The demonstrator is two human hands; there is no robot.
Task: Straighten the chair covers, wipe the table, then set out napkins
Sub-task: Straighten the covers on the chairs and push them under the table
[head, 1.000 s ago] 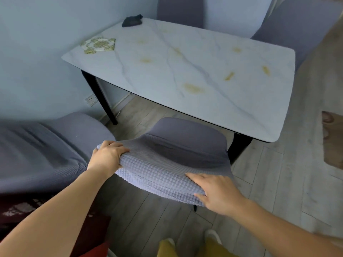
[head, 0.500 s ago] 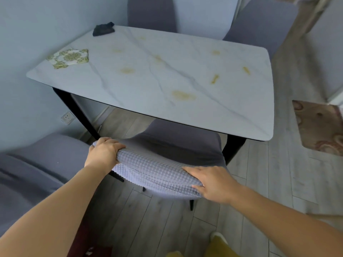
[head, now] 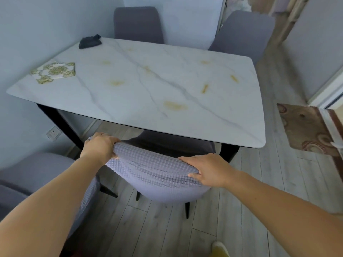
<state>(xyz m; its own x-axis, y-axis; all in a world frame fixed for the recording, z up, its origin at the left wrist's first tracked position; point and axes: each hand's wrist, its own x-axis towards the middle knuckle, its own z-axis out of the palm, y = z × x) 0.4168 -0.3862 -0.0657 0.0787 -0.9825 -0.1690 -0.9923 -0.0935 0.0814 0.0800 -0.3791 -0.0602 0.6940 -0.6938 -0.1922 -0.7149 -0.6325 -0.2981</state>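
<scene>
A chair with a lilac waffle-textured cover [head: 154, 175] stands tucked under the near edge of the white marble table [head: 141, 93]. My left hand [head: 100, 145] grips the cover at the backrest's top left corner. My right hand [head: 206, 169] holds the top right corner, thumb pinching the fabric. Yellowish stains [head: 174, 105] dot the tabletop. Patterned green-and-white napkins [head: 53, 72] lie at the table's left end, and a dark cloth [head: 90, 41] sits at its far left corner.
Another covered chair [head: 27, 175] stands at my left, partly behind my arm. Two grey chairs stand on the far side, one [head: 138, 25] straight across and one [head: 243, 34] at the right corner. A patterned rug [head: 306, 127] lies on the wooden floor by a doorway.
The view has risen and swung so the whole table shows. The chair sits further under the table. Both hands keep their hold on the backrest corners.
</scene>
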